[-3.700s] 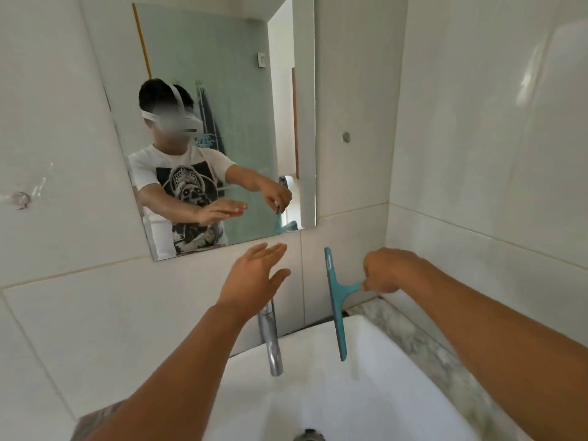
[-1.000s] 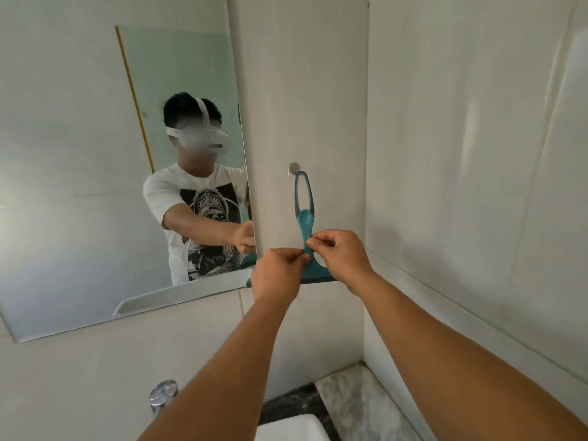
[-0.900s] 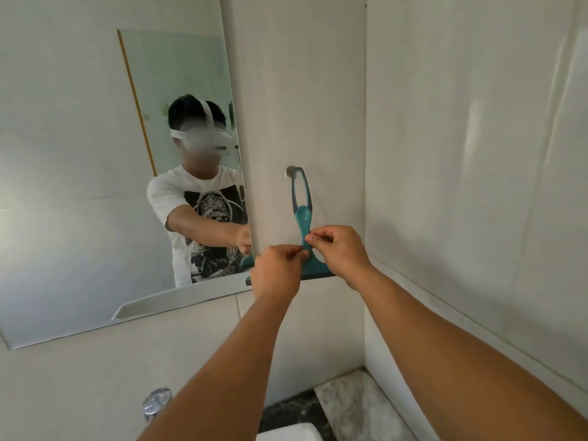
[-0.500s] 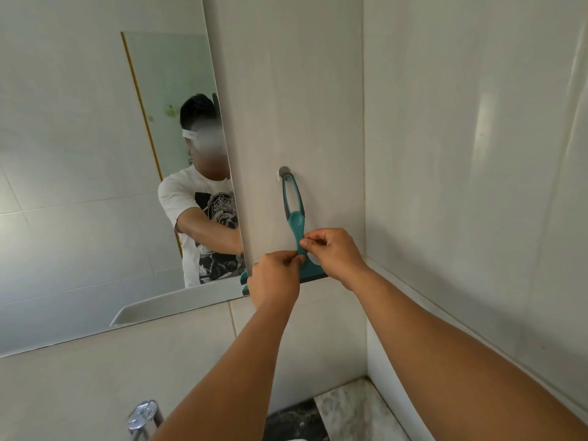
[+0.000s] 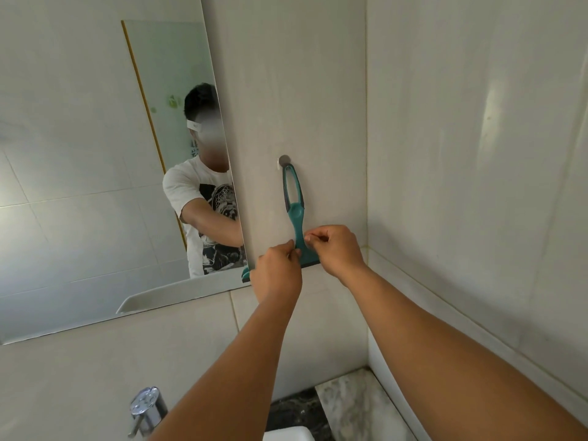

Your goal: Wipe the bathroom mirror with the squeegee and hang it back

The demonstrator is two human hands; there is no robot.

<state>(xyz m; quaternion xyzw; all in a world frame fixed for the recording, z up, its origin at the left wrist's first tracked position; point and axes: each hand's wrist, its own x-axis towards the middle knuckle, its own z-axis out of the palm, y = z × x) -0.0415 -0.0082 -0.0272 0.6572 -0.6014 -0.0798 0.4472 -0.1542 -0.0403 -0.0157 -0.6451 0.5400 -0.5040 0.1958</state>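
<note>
A teal squeegee [image 5: 297,214] hangs upright against the tiled wall, just right of the mirror [image 5: 95,154]. The top of its loop handle sits at a small round metal hook [image 5: 284,159]. Its blade runs level at the bottom, partly hidden behind my hands. My left hand [image 5: 276,275] pinches the squeegee's neck from the left, just above the blade. My right hand [image 5: 337,249] pinches the same neck from the right. The mirror shows a person in a white printed T-shirt with arms stretched forward.
The side wall [image 5: 477,186] meets the back wall in a corner close to the right of the squeegee. Below are a chrome tap [image 5: 148,407], a marble counter [image 5: 350,405] and the white rim of the sink [image 5: 286,434].
Seconds ago my right hand alone held the squeegee over the sink. Both hands have since held it by the neck at the hook. My view has drifted right and tilted up.
</note>
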